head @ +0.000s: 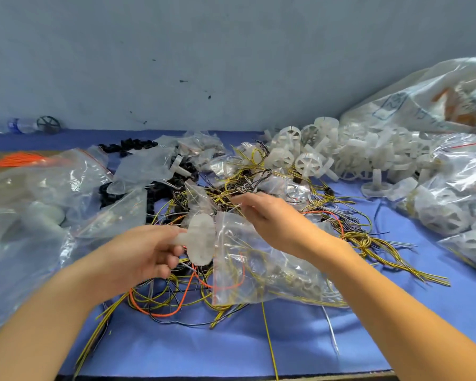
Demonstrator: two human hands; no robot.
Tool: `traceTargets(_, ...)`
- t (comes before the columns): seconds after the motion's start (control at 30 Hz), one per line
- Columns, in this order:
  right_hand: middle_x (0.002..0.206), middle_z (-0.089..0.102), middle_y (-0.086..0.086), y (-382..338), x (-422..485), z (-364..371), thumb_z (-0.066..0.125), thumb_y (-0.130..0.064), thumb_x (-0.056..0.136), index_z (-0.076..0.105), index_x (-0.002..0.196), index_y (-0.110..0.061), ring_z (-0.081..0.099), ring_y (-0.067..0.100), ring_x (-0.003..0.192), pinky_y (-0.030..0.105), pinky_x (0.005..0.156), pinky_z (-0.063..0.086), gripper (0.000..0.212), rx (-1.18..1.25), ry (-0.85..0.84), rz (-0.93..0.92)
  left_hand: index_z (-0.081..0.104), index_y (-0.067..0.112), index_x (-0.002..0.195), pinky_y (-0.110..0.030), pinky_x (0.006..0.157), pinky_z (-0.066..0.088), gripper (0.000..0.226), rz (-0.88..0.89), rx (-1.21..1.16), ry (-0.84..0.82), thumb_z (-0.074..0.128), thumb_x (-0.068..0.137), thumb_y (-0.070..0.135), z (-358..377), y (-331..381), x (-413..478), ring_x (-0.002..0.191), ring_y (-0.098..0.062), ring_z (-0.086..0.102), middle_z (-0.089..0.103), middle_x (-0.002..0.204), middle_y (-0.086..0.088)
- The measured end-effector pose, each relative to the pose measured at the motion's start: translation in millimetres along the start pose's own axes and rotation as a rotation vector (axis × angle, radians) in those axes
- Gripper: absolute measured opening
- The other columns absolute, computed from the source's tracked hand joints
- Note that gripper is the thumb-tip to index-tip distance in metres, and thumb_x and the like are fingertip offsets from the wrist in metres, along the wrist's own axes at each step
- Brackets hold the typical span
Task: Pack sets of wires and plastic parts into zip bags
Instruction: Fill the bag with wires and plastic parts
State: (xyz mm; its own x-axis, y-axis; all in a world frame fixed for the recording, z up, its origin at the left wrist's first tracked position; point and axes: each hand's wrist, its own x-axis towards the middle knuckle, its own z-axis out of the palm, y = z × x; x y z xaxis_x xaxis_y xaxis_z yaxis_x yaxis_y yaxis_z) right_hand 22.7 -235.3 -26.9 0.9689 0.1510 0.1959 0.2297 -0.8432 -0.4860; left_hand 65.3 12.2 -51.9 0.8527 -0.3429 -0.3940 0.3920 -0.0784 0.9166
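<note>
The left hand (146, 254) grips a white plastic part (201, 240) by its stem above the blue surface (231, 347). The right hand (272, 218) reaches over a zip bag (264, 268) into the tangled wires (355, 239); whether it pinches one is unclear.

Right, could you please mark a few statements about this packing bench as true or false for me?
1. The left hand holds a translucent plastic wheel part. True.
2. The right hand holds a zip bag open. False: it reaches into the tangled wires; the zip bag lies below it.
3. The pile of white wheel parts sits far left. False: it sits far right.
4. A water bottle lies far left. True.
</note>
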Motion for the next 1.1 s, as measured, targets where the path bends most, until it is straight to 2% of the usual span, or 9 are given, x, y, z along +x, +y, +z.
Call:
traceTargets(0.1, 0.126, 0.064, -0.006, 8, 2, 3, 0.036, -0.032, 0.106, 0.057, 0.133, -0.028, 0.058, 0.017, 0.116, 0.039, 0.100, 0.045, 0.034, 0.030, -0.130, 0.064, 0.061, 0.003, 0.106, -0.019, 0.037, 0.042, 0.020, -0.015, -0.076, -0.141, 0.051, 0.099, 0.019, 6, -4, 0, 0.049, -0.012, 0.055, 0.063, 0.068, -0.009)
traceTargets(0.2, 0.109, 0.069, -0.001, 11, 4, 2, 0.039, -0.035, 0.105, 0.063, 0.122, -0.018, 0.063, 0.018, 0.103, 0.041, 0.096, 0.048, 0.033, 0.196, -0.111, 0.094, 0.067, -0.001, 0.107, -0.019, 0.040, 0.049, 0.025, -0.017, -0.101, -0.209, 0.058, 0.092, 0.017, 18, -5, -2, 0.053, -0.010, 0.059, 0.067, 0.078, -0.011)
traceTargets(0.3, 0.108, 0.067, -0.015, 8, 5, -3, 0.046, -0.025, 0.103, 0.061, 0.129, -0.023, 0.062, -0.007, 0.096, 0.026, 0.091, 0.047, 0.030, 0.348, -0.116, 0.085, 0.069, -0.003, 0.105, -0.018, 0.042, 0.050, 0.031, -0.003, -0.076, -0.291, 0.061, 0.082, 0.017, 30, -6, -5, 0.055, -0.011, 0.059, 0.068, 0.081, -0.014)
traceTargets(0.4, 0.128, 0.060, -0.002, 4, 1, -8, 0.038, 0.002, 0.097, 0.059, 0.132, -0.030, 0.057, 0.014, 0.117, 0.039, 0.101, 0.046, 0.052, 0.229, -0.183, -0.035, 0.072, -0.001, 0.098, -0.019, 0.042, 0.050, 0.023, -0.009, -0.053, -0.322, 0.056, 0.091, 0.013, 37, -4, -7, 0.055, -0.013, 0.059, 0.066, 0.081, -0.014)
traceTargets(0.5, 0.132, 0.051, 0.001, -1, 0, -7, 0.034, 0.014, 0.083, 0.067, 0.119, -0.030, 0.049, 0.018, 0.123, 0.042, 0.103, 0.041, 0.066, 0.061, -0.222, -0.188, 0.070, -0.003, 0.103, -0.020, 0.042, 0.049, 0.026, -0.042, -0.029, -0.316, 0.049, 0.098, 0.011, 40, -5, -6, 0.054, -0.013, 0.057, 0.061, 0.077, -0.013)
traceTargets(0.6, 0.130, 0.051, -0.002, -5, -1, -7, 0.039, 0.010, 0.086, 0.070, 0.113, -0.029, 0.053, 0.017, 0.118, 0.040, 0.099, 0.044, 0.056, -0.005, -0.204, -0.223, 0.067, -0.005, 0.113, -0.020, 0.040, 0.047, 0.028, -0.047, -0.013, -0.306, 0.048, 0.099, 0.012, 41, -6, -5, 0.053, -0.013, 0.056, 0.059, 0.074, -0.011)
traceTargets(0.73, 0.124, 0.058, -0.007, -4, -2, -16, 0.046, -0.010, 0.099, 0.065, 0.121, -0.032, 0.057, 0.014, 0.096, 0.040, 0.083, 0.049, 0.037, -0.226, -0.086, -0.232, 0.064, -0.003, 0.114, -0.023, 0.039, 0.048, 0.028, 0.052, 0.104, -0.224, 0.046, 0.102, 0.014, 43, -4, -4, 0.051, -0.016, 0.057, 0.060, 0.071, -0.010)
traceTargets(0.87, 0.117, 0.062, -0.009, -7, -5, -23, 0.045, -0.021, 0.103, 0.065, 0.120, -0.033, 0.060, 0.018, 0.102, 0.033, 0.079, 0.046, 0.029, -0.382, -0.039, -0.276, 0.065, 0.000, 0.111, -0.024, 0.038, 0.047, 0.027, 0.102, 0.182, -0.213, 0.043, 0.103, 0.014, 49, -2, -8, 0.050, -0.016, 0.057, 0.062, 0.069, -0.008)
traceTargets(1.1, 0.110, 0.065, -0.012, -16, -6, -31, 0.046, -0.024, 0.103, 0.067, 0.113, -0.035, 0.060, 0.016, 0.098, 0.033, 0.078, 0.047, 0.025, -0.360, 0.016, -0.329, 0.061, -0.009, 0.106, -0.023, 0.043, 0.049, 0.031, 0.230, 0.349, -0.185, 0.044, 0.103, 0.017, 70, 7, -20, 0.046, -0.015, 0.055, 0.063, 0.060, -0.002)
